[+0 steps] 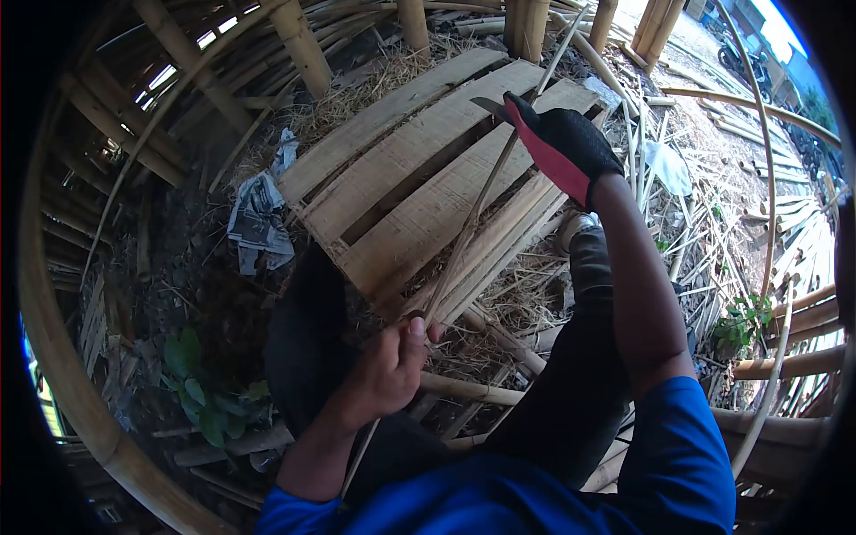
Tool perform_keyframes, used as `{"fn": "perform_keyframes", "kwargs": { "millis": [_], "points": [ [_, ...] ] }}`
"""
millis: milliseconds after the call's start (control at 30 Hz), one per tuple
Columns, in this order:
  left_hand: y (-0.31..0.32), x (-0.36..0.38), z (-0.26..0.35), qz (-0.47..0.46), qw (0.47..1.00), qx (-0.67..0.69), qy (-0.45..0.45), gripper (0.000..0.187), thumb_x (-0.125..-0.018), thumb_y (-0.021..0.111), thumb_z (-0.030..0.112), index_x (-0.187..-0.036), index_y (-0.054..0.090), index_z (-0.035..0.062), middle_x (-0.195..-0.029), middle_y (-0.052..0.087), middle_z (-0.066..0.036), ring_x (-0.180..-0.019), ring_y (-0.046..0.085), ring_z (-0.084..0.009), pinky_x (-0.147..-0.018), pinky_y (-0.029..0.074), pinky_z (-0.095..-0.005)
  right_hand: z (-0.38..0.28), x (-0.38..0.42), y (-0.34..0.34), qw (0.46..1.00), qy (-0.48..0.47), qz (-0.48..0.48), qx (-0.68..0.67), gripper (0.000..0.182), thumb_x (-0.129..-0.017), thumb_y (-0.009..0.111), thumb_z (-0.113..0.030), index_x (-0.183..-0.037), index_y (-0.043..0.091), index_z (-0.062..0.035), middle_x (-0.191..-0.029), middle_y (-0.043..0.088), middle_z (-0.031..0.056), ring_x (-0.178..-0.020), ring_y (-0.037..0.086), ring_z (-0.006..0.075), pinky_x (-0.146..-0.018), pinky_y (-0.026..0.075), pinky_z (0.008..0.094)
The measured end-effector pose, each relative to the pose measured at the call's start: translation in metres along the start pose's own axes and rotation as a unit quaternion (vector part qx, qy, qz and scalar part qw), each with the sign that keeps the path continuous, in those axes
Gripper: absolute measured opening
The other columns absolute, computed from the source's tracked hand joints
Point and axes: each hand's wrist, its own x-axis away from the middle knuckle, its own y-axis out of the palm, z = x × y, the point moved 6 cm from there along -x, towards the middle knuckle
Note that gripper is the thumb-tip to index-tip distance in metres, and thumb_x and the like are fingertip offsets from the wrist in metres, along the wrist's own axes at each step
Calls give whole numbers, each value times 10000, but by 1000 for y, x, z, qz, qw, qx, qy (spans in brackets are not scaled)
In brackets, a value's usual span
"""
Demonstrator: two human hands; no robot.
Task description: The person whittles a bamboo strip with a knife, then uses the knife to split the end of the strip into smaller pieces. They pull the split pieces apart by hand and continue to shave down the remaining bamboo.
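Observation:
A long, thin bamboo strip (475, 214) runs from below my left forearm, over a slatted wooden crate (401, 223), to the far bamboo posts. My bare left hand (392, 361) is closed round the strip near the crate's near corner. My right hand (566, 147), in a black and red glove, is closed on a knife above the crate's right side. The knife's curved blade (489, 109) sticks out to the left of the glove, right by the strip. Its handle is hidden in the glove.
Bamboo posts (300, 49) stand behind the crate. Crumpled newspaper (259, 218) lies left of it, and leafy plants (203, 392) grow nearer me. Cut bamboo pieces (785, 192) and shavings cover the ground at right. A thick bamboo pole (67, 357) curves along the left.

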Motion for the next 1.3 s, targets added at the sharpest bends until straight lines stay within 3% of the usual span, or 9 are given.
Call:
{"fn": "perform_keyframes", "kwargs": {
  "millis": [200,400,467,767,900,967,1067,1233,1300],
  "points": [
    [2,4,-1,-32,999,22,3,480,-1074,253,397,-975,518,10,-512,316,54,-468,284,-37,-462,245,-254,-1,11,2,996,51,-67,8,818,-935,285,-712,-881,732,-29,-908,684,239,-943,652,405,-904,470,444],
    [5,5,-4,-25,999,17,-11,471,-1076,256,382,-975,529,12,-534,319,61,-491,278,-29,-468,249,-253,1,11,20,995,60,-83,-1,747,-960,329,-659,-866,735,-39,-797,686,198,-830,684,330,-836,487,393],
    [-2,1,-2,19,997,-39,-57,326,-1056,370,270,-975,568,24,-656,556,-132,-615,599,-255,-617,462,-375,-1,14,20,995,60,-75,-30,776,-937,312,-697,-911,733,-46,-866,691,205,-895,672,356,-870,478,412],
    [9,2,45,115,981,-154,32,285,-1037,398,244,-944,539,14,-643,558,-241,-645,596,-454,-592,468,-468,-6,14,-3,977,174,43,-119,841,-918,227,-730,-949,720,-49,-944,670,261,-957,638,416,-888,466,444],
    [-5,2,34,102,983,-144,42,355,-1048,383,302,-961,582,22,-623,567,-145,-588,641,-269,-559,477,-366,6,3,7,987,129,-7,-97,757,-964,221,-658,-1059,688,-70,-875,665,246,-879,634,430,-838,468,457],
    [-11,0,16,-75,982,150,-87,420,-1054,357,365,-968,588,24,-669,597,-71,-605,644,-193,-581,501,-304,-2,9,1,988,94,4,-123,650,-985,243,-607,-1178,620,-114,-834,653,242,-852,630,428,-812,467,457],
    [-39,-22,59,-38,997,56,-28,494,-1055,315,424,-1009,588,15,-798,631,-41,-674,640,-136,-632,522,-270,-17,18,4,985,17,30,-167,506,-1015,286,-515,-1356,480,-194,-773,630,238,-808,624,422,-769,465,459],
    [-57,-130,102,-7,987,150,50,502,-1055,319,428,-1139,572,3,-961,650,-97,-997,634,-180,-782,546,-333,-59,32,24,959,-19,-54,-278,451,-1023,355,-418,-1394,443,-177,-756,629,212,-744,641,377,-732,485,446],
    [-58,-163,106,-13,981,174,86,498,-1055,323,428,-1160,566,6,-974,654,-100,-1033,625,-188,-808,546,-343,-67,32,42,952,-213,16,-218,430,-1026,407,-350,-1364,465,-90,-726,605,169,-691,632,306,-696,498,392]
  ]
}}
